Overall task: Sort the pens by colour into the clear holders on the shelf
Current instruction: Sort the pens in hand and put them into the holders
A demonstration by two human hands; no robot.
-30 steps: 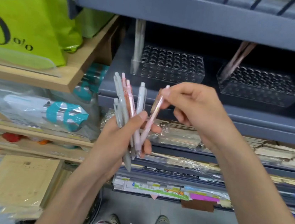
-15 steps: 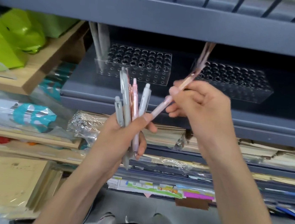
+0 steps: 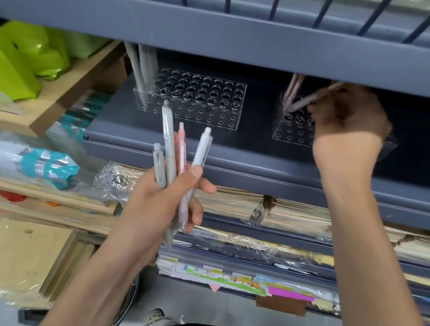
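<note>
Your right grip [image 3: 349, 122] pinches a slim pale-pink plastic pen [image 3: 301, 103], tip angled down at the right clear perforated holder [image 3: 285, 131] on the dark grey shelf [image 3: 250, 153], beside pink pens [image 3: 292, 88] standing there: colour match. Your left grip [image 3: 160, 205] clasps a bundle of smooth grey, white and pink pens [image 3: 170, 146], fanned so colours read at a glance.

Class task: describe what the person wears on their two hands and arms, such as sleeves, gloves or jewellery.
The left hand and right hand are bare: no gloves, rings or watch visible. The left forearm and right forearm are uncovered; no sleeve is in view.
</note>
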